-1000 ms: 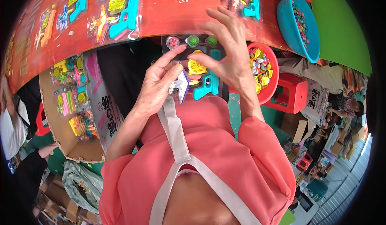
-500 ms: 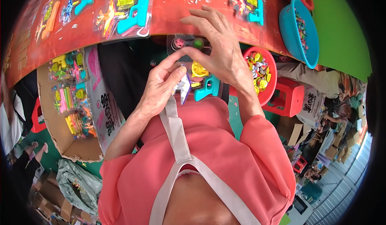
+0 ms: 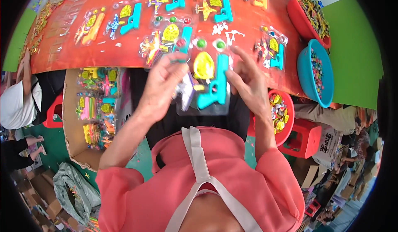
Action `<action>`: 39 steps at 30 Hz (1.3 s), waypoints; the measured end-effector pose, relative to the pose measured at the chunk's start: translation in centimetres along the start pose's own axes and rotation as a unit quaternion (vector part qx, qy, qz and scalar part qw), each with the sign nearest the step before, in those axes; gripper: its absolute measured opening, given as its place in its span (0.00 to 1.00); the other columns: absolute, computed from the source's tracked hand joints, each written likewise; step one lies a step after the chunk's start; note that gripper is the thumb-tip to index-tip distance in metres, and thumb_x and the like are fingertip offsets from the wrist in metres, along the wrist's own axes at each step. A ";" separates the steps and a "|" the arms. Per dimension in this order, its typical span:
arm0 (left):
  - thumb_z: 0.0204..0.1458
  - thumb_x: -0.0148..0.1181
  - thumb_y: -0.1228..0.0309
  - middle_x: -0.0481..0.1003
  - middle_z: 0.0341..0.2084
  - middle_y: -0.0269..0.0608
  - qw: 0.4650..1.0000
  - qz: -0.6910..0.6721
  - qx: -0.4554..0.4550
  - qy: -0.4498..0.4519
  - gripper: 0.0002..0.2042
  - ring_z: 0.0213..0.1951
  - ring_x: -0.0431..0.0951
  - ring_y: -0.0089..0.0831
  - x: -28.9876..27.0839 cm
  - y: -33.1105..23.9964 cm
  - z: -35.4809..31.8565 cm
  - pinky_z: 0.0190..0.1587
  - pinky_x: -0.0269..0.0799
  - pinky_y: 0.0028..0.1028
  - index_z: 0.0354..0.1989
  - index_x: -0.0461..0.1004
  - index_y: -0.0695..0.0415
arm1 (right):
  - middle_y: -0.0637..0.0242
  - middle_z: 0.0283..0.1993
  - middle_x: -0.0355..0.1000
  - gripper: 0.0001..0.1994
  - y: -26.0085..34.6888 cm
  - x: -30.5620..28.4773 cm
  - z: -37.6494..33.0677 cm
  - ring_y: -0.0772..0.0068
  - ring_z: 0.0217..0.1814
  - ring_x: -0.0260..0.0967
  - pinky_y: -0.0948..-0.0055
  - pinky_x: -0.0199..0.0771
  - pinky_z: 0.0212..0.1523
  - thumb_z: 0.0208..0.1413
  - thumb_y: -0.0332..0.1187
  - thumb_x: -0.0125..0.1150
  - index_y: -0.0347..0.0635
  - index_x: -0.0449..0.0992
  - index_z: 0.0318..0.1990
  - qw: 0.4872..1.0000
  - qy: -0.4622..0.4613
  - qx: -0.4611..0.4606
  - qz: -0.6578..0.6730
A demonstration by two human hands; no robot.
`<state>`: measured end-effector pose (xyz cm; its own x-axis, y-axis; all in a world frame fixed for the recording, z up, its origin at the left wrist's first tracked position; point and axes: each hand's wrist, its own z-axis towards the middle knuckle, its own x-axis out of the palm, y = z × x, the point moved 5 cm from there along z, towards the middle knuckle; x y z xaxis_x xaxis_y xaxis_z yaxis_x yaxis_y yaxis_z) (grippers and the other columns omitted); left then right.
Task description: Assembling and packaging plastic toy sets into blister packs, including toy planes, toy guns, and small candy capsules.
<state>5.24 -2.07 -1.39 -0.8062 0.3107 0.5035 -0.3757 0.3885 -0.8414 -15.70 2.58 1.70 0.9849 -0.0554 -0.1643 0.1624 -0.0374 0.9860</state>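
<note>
A clear plastic blister tray (image 3: 217, 110) is held up in front of me, over the table's near edge. In it sit a teal toy pistol (image 3: 219, 82), a yellow round piece (image 3: 203, 66), a white and purple toy plane (image 3: 187, 91) and small balls, among them a green ball (image 3: 201, 44). My left hand (image 3: 162, 86) is closed at the tray's left side, thumb by the plane. My right hand (image 3: 251, 82) pinches the right side, its thumb beside the pistol and its index finger bent near the upper corner. Motion blurs both hands' fingertips.
Several filled trays (image 3: 170, 35) lie on the red table (image 3: 54, 57). Rightward stand a teal basin (image 3: 304, 70) of small balls, a red basin (image 3: 295, 14) and a lower red bowl (image 3: 289, 126) with yellow pieces. A cardboard box (image 3: 74, 142) of packed toys stands left.
The filled tray has come up from my lap toward the table edge. My right hand has lowered from above it to its right side. The view has shifted, showing more table.
</note>
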 end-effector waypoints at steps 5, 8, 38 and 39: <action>0.57 0.60 0.75 0.75 0.32 0.34 0.951 0.255 0.149 -0.093 0.17 0.32 0.74 0.18 -4.9 -6.0 6.0 0.32 0.70 0.18 0.55 0.68 0.62 | 0.67 0.24 0.70 0.28 0.5 3.2 7.6 0.82 0.21 0.67 0.79 0.67 0.22 0.58 0.26 0.60 0.27 0.60 0.64 0.997 0.010 -0.074 0.023; 0.57 0.61 0.75 0.74 0.29 0.32 0.928 0.325 0.147 -0.110 0.18 0.31 0.75 0.18 -6.8 -7.1 8.3 0.30 0.71 0.19 0.55 0.71 0.65 | 0.63 0.22 0.71 0.30 -0.5 4.0 10.5 0.79 0.19 0.69 0.77 0.69 0.20 0.57 0.28 0.61 0.27 0.58 0.65 0.997 0.019 -0.080 -0.008; 0.63 0.45 0.47 0.74 0.50 0.44 0.951 -0.168 -0.198 0.165 0.29 0.55 0.74 0.36 9.5 11.1 3.8 0.59 0.69 0.40 0.60 0.63 0.61 | 0.70 0.35 0.69 0.21 -6.1 -13.2 -7.7 0.86 0.25 0.66 0.84 0.67 0.23 0.60 0.23 0.55 0.34 0.65 0.61 0.979 -0.198 0.054 -0.014; 0.63 0.47 0.48 0.74 0.49 0.42 0.955 -0.161 -0.186 0.164 0.29 0.54 0.74 0.34 9.4 10.9 3.7 0.58 0.71 0.38 0.61 0.62 0.60 | 0.71 0.34 0.68 0.21 -5.6 -12.4 -8.5 0.86 0.25 0.66 0.85 0.67 0.23 0.60 0.22 0.54 0.35 0.65 0.61 0.980 -0.182 0.072 -0.026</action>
<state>-8.15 1.86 -6.58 -0.4661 0.3542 0.8107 -0.3437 0.7719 -0.5348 -28.26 11.93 -1.52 0.8840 -0.4013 -0.2399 0.1766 -0.1885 0.9661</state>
